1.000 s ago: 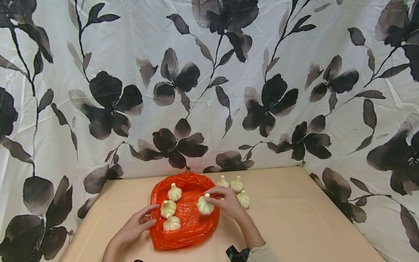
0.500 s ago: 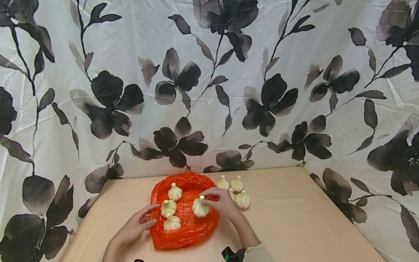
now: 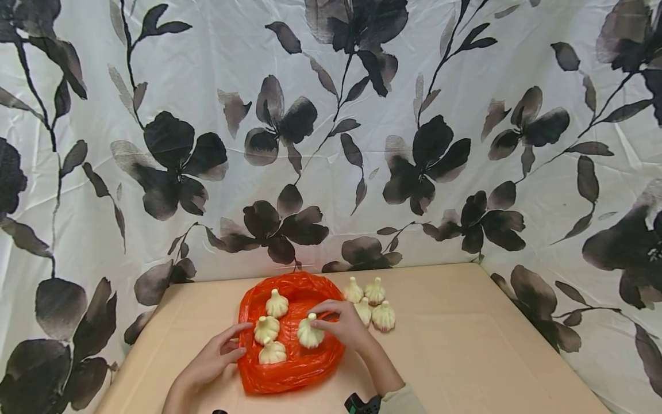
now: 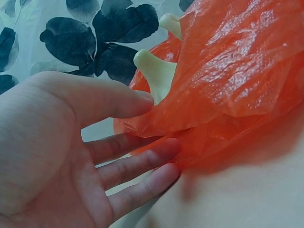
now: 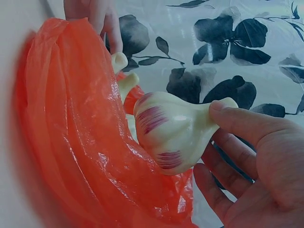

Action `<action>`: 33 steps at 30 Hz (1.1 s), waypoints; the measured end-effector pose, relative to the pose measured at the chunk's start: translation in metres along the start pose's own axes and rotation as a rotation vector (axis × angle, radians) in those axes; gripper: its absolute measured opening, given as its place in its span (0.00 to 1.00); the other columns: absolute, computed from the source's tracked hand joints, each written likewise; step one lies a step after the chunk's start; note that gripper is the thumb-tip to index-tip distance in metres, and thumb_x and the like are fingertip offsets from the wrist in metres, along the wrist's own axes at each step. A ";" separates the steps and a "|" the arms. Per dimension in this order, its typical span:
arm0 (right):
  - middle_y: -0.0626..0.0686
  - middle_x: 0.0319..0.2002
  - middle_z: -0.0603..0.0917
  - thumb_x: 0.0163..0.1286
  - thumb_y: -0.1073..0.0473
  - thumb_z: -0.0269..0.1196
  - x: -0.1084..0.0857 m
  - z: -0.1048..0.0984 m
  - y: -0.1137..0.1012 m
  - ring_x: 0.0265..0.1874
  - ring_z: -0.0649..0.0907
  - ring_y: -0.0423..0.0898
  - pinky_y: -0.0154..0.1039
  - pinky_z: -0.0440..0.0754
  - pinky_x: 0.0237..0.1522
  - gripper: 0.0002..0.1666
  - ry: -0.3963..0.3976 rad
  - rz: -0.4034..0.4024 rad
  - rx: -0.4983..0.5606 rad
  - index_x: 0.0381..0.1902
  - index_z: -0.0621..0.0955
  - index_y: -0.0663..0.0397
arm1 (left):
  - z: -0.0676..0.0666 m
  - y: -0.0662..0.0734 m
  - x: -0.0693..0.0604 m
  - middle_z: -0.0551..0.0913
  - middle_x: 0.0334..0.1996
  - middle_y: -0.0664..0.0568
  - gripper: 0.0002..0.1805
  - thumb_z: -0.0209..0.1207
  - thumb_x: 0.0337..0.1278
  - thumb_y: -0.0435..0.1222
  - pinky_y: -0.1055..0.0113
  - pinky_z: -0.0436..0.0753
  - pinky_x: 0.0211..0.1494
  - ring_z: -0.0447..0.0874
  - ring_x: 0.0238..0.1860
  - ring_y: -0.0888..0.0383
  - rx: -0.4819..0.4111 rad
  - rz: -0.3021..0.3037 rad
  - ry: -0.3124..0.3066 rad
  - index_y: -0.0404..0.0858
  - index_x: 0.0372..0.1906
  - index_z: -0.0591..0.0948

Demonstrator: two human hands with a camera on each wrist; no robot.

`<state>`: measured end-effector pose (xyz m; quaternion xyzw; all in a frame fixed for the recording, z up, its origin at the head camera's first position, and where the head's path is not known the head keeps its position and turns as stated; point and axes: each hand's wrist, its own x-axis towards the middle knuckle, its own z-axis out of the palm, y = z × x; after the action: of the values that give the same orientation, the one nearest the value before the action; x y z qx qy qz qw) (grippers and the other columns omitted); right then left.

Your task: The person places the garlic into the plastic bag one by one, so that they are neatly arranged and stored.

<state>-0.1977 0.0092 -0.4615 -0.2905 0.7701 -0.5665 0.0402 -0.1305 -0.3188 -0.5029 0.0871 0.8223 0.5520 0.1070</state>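
An orange-red plastic bag (image 3: 289,376) lies with its mouth spread wide, its rim rolled outward. My left hand (image 3: 214,353) holds the bag's left rim, thumb on the edge and fingers against the outer side, as the left wrist view shows. My right hand (image 3: 343,326) pinches a garlic bulb (image 5: 173,133) by its stem, over the right part of the bag's opening. That bulb is cream with purple streaks. Three more bulbs, among them one garlic bulb (image 3: 276,303) at the back, sit along the bag's left inside.
Several other garlic bulbs (image 3: 384,316) stand close together on the tan tabletop (image 3: 465,345), just right of the bag. Behind the table hangs a white cloth (image 3: 331,172) with dark flowers. A black wrist device (image 3: 362,404) shows at the right sleeve.
My right hand has moved left and slightly down over the bag with the garlic bulb, uncovering more of the bulbs on the table. My left hand stays at the rim.
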 end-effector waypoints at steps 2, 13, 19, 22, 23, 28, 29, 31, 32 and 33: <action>0.49 0.42 0.87 0.59 0.57 0.70 0.000 0.002 0.000 0.40 0.83 0.40 0.30 0.82 0.40 0.14 -0.003 0.002 -0.001 0.43 0.87 0.51 | 0.000 -0.001 -0.001 0.61 0.70 0.33 0.32 0.56 0.66 0.38 0.73 0.78 0.48 0.76 0.56 0.45 -0.007 0.003 -0.002 0.38 0.72 0.61; 0.49 0.42 0.88 0.58 0.57 0.71 0.001 0.008 0.000 0.44 0.83 0.44 0.42 0.81 0.50 0.14 -0.025 0.007 0.014 0.43 0.87 0.51 | -0.001 0.002 -0.001 0.61 0.70 0.34 0.32 0.56 0.65 0.38 0.70 0.78 0.48 0.76 0.55 0.47 0.007 -0.021 0.004 0.40 0.72 0.62; 0.47 0.42 0.88 0.59 0.55 0.70 0.001 0.012 -0.003 0.44 0.83 0.39 0.37 0.79 0.52 0.14 -0.039 0.010 -0.028 0.44 0.87 0.50 | -0.002 0.003 -0.001 0.61 0.70 0.35 0.32 0.56 0.65 0.37 0.71 0.78 0.47 0.76 0.53 0.48 0.013 -0.013 0.008 0.39 0.72 0.62; 0.46 0.41 0.88 0.59 0.54 0.70 0.001 0.014 -0.002 0.43 0.83 0.39 0.34 0.79 0.50 0.13 -0.036 0.001 -0.046 0.42 0.87 0.48 | -0.001 0.003 -0.001 0.61 0.70 0.35 0.32 0.56 0.65 0.36 0.71 0.78 0.47 0.76 0.53 0.49 0.004 -0.020 0.010 0.39 0.72 0.62; 0.46 0.41 0.88 0.59 0.54 0.70 0.001 0.015 -0.001 0.43 0.84 0.39 0.34 0.80 0.49 0.13 -0.037 -0.003 -0.053 0.42 0.87 0.47 | -0.001 0.003 -0.001 0.61 0.70 0.35 0.32 0.56 0.65 0.36 0.71 0.78 0.47 0.76 0.53 0.49 0.001 -0.024 0.010 0.40 0.72 0.62; 0.47 0.41 0.88 0.59 0.55 0.70 0.002 0.019 0.001 0.42 0.83 0.38 0.34 0.81 0.48 0.13 -0.054 -0.008 -0.048 0.43 0.87 0.49 | 0.000 0.001 0.000 0.61 0.70 0.35 0.32 0.57 0.65 0.37 0.71 0.78 0.47 0.76 0.53 0.49 -0.010 -0.038 0.009 0.40 0.72 0.62; 0.47 0.41 0.88 0.59 0.56 0.70 0.002 0.020 0.001 0.42 0.84 0.38 0.34 0.81 0.48 0.13 -0.058 -0.006 -0.044 0.43 0.87 0.50 | 0.000 0.001 0.000 0.62 0.70 0.35 0.32 0.56 0.65 0.37 0.71 0.78 0.47 0.76 0.52 0.49 -0.007 -0.035 0.010 0.39 0.72 0.62; 0.48 0.40 0.88 0.60 0.56 0.70 0.002 0.022 0.003 0.41 0.84 0.39 0.32 0.81 0.45 0.14 -0.067 0.001 -0.040 0.43 0.87 0.52 | 0.000 0.000 0.000 0.62 0.70 0.35 0.32 0.56 0.65 0.37 0.71 0.78 0.47 0.76 0.52 0.49 0.000 -0.030 0.010 0.39 0.72 0.62; 0.49 0.40 0.88 0.60 0.57 0.69 0.002 0.023 0.003 0.41 0.84 0.42 0.32 0.81 0.45 0.13 -0.066 0.012 -0.045 0.43 0.87 0.54 | 0.000 0.000 0.000 0.62 0.70 0.35 0.32 0.56 0.65 0.37 0.71 0.78 0.47 0.76 0.52 0.49 0.005 -0.034 0.012 0.40 0.72 0.62; 0.49 0.40 0.88 0.60 0.58 0.69 0.002 0.024 0.003 0.41 0.84 0.43 0.33 0.81 0.44 0.13 -0.066 0.016 -0.048 0.43 0.87 0.54 | 0.000 0.000 0.001 0.62 0.70 0.35 0.32 0.56 0.65 0.37 0.71 0.78 0.47 0.76 0.52 0.49 0.007 -0.028 0.010 0.39 0.72 0.62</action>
<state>-0.1911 -0.0119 -0.4721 -0.3036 0.7842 -0.5375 0.0631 -0.1310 -0.3184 -0.5030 0.0731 0.8260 0.5480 0.1102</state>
